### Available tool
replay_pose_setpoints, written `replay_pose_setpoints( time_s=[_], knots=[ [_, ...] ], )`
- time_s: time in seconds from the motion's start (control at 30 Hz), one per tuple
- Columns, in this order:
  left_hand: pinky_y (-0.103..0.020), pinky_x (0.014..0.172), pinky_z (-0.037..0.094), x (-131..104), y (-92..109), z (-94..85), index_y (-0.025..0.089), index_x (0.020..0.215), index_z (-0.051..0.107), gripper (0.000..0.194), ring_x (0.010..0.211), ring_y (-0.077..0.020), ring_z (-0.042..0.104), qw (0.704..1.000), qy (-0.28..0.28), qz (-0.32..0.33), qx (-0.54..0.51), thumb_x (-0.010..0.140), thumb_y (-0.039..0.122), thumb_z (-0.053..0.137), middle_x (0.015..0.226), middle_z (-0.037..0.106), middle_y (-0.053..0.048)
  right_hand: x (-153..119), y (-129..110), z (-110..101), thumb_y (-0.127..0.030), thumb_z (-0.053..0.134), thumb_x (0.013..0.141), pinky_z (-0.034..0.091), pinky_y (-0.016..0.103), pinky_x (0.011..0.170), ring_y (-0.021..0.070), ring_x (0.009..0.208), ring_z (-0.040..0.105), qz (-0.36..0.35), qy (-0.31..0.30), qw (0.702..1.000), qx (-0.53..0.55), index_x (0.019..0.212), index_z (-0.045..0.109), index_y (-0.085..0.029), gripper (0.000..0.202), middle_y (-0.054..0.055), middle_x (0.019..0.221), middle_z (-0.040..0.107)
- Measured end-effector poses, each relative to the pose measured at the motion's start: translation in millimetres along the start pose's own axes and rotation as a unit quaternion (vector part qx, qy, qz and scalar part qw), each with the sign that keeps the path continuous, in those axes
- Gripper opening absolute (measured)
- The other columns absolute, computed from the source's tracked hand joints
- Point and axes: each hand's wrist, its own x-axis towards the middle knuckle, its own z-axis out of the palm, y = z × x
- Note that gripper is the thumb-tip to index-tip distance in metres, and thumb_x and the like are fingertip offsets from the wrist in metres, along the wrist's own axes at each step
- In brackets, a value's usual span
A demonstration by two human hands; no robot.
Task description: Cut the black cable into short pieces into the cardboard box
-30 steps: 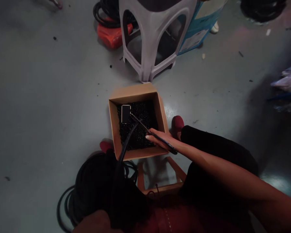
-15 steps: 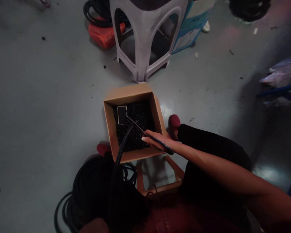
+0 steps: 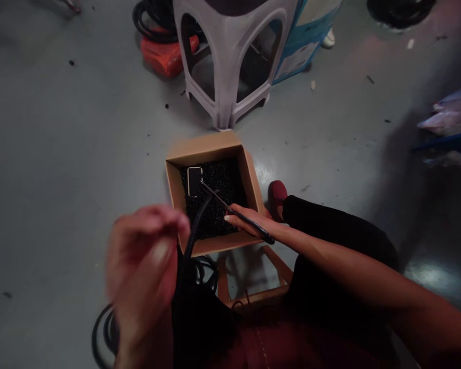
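Note:
My right hand (image 3: 246, 219) is closed round a long dark pair of scissors (image 3: 226, 206), whose tips point up and left over the cardboard box (image 3: 255, 179). Small black pieces (image 3: 221, 177) fill much of the box, and a phone-like dark rectangle with a light rim (image 3: 194, 181) lies on them. A black braided sleeve (image 3: 195, 225) curves over the near edge of the box, its end by the blades. Raised to the left of the sleeve, my left hand (image 3: 146, 256) is blurred, with its fingers curled; whether it holds anything does not show.
A grey plastic stool (image 3: 225, 61) stands beyond the box, with a red bag (image 3: 165, 56) and a blue carton (image 3: 297, 56) beside it. Black coiled tubing (image 3: 100, 333) lies at the lower left. A wooden stool (image 3: 223, 287) shows below the box.
My left hand has risen into view from the bottom left, now covering part of the coiled tubing. My right hand and the scissors have hardly moved.

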Motion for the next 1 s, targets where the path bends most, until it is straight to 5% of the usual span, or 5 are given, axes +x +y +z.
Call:
replay_pose_setpoints(
  time_s=[0.07, 0.17, 0.37, 0.57, 1.0],
  knots=[
    [-0.033, 0.087, 0.051, 42.0, -13.5, 24.5, 0.028, 0.095, 0.06, 0.016, 0.092, -0.0139, 0.06, 0.998, 0.023, -0.044, 0.027, 0.079, 0.025, 0.062, 0.1, 0.064, 0.0, 1.3, 1.8, 0.9, -0.049, 0.043, 0.091, 0.039, 0.025, 0.058, 0.0129, 0.064, 0.051, 0.0, 0.011, 1.0, -0.007, 0.092, 0.046, -0.02, 0.029, -0.002, 0.071, 0.052],
    [-0.03, 0.086, 0.049, 71.2, -34.3, 33.8, 0.02, 0.106, 0.057, 0.028, 0.092, -0.0142, 0.061, 0.98, -0.047, -0.095, 0.167, 0.082, 0.034, 0.059, 0.102, 0.064, -0.005, 1.5, 0.3, 0.9, -0.049, 0.044, 0.091, 0.037, 0.024, 0.059, 0.0133, 0.065, 0.053, -0.006, 0.028, 0.999, -0.032, 0.098, 0.049, -0.021, 0.029, -0.001, 0.073, 0.055],
    [-0.029, 0.077, 0.052, 59.9, -66.3, 32.1, 0.014, 0.117, 0.055, 0.04, 0.091, -0.0155, 0.063, 0.938, -0.202, -0.175, 0.221, 0.087, 0.041, 0.05, 0.11, 0.063, -0.009, -4.9, -10.4, -1.9, -0.046, 0.047, 0.09, 0.036, 0.027, 0.064, 0.0194, 0.077, 0.057, 0.002, 0.038, 0.994, -0.103, 0.102, 0.051, -0.021, 0.028, 0.005, 0.086, 0.062],
    [-0.018, 0.045, 0.04, 67.9, -80.9, 54.3, 0.014, 0.108, 0.054, 0.029, 0.051, -0.0058, 0.048, 0.939, -0.223, -0.223, 0.138, 0.087, 0.033, 0.046, 0.078, 0.057, 0.001, -8.7, -7.9, -5.0, -0.046, 0.049, 0.089, 0.035, 0.027, 0.063, 0.0192, 0.076, 0.057, 0.003, 0.059, 0.991, -0.12, 0.104, 0.053, -0.021, 0.029, 0.005, 0.087, 0.062],
    [-0.021, 0.05, 0.032, 71.3, -79.1, 59.4, 0.017, 0.08, 0.053, 0.019, 0.05, -0.0067, 0.038, 0.923, -0.287, -0.158, 0.202, 0.088, 0.033, 0.044, 0.064, 0.047, 0.005, -10.8, -3.0, -8.2, -0.048, 0.049, 0.087, 0.036, 0.029, 0.066, 0.0203, 0.078, 0.055, -0.004, 0.065, 0.993, -0.101, 0.105, 0.052, -0.019, 0.035, 0.007, 0.09, 0.061]
  ],
)
